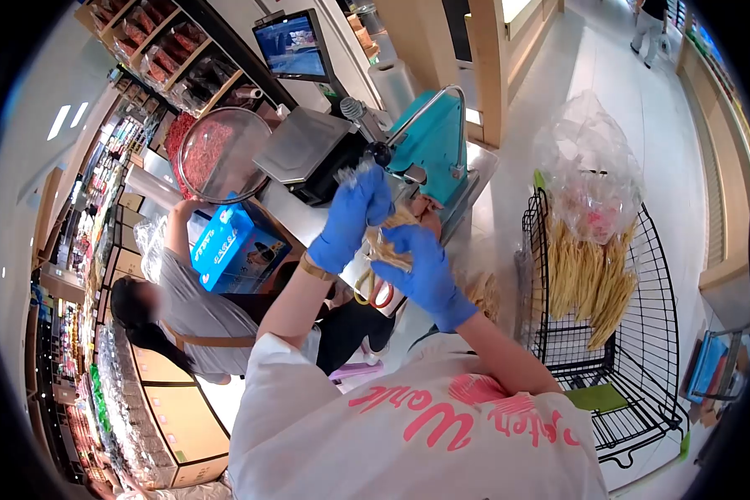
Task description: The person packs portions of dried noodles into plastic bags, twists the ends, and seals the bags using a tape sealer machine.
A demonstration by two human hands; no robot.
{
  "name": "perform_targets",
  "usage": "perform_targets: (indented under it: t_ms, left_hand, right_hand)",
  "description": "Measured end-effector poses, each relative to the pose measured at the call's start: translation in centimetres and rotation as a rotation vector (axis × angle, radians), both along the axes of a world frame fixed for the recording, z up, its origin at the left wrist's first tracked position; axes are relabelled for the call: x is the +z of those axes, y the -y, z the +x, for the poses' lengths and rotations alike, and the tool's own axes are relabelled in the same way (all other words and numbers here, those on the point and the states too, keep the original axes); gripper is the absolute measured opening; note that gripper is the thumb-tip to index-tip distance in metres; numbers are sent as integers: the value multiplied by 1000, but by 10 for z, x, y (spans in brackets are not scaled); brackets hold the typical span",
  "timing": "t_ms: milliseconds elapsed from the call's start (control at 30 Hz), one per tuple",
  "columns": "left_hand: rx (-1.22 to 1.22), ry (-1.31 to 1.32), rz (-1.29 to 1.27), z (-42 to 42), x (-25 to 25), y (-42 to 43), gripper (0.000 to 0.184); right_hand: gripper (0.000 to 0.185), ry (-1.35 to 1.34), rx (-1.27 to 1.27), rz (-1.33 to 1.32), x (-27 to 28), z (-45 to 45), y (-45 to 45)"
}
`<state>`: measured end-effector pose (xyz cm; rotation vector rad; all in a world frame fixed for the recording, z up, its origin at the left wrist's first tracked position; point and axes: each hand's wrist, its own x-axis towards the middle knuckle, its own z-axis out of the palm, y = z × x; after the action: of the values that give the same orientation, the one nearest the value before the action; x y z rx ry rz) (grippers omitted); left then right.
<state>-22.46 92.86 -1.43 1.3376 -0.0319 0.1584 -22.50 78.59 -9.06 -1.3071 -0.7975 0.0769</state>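
Note:
Both my hands wear blue gloves and are raised close together before my chest. My left hand (354,217) is closed on the gathered top of a clear plastic bag (355,172), beside the black knob of a teal machine (429,150). Just below, my right hand (425,275) grips the lower part of the bag, where pale yellowish dried strips (389,247) show between my fingers. A pair of scissors (381,294) with looped red and yellow handles is visible under my hands. My fingertips are partly hidden by the bag.
A steel-topped scale (304,146) and a monitor (292,47) stand ahead. To the right, a black wire cart (662,292) holds long yellow dried sticks (587,267) and a clear bag (592,158). At left, a person in grey (212,325) is near a blue box (233,247).

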Motion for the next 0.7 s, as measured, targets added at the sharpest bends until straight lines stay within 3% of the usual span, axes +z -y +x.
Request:
perform_targets:
  t_ms: [33, 200, 267, 400, 467, 533, 600, 667, 700]
  left_hand:
    - [69, 4, 58, -1, -7, 7, 37]
    - [-38, -146, -141, -1, -6, 25, 40]
    - [-113, -101, -145, 2, -2, 32, 39]
    - [-63, -133, -153, 14, -7, 23, 36]
    - [-33, -109, -87, 14, -14, 25, 34]
    - [36, 158, 405, 16, -16, 29, 33]
    - [49, 168, 539, 21, -25, 14, 32]
    - [37, 419, 1053, 27, -35, -3, 31]
    - [-95, 391, 1103, 28, -39, -8, 24]
  right_hand:
    - [49, 170, -143, -51, -6, 9, -1]
    - [54, 288, -405, -55, -2, 24, -1]
    - [55, 72, -233, 26, -1, 17, 2]
    - [57, -40, -41, 86, 23, 25, 14]
    - [52, 241, -135, -356, 11, 21, 26]
    - [50, 261, -207, -340, 3, 18, 23]
    - [48, 280, -259, -325, -5, 15, 20]
    - [43, 268, -195, -195, -13, 15, 20]
    - [43, 261, -193, -197, -20, 21, 20]
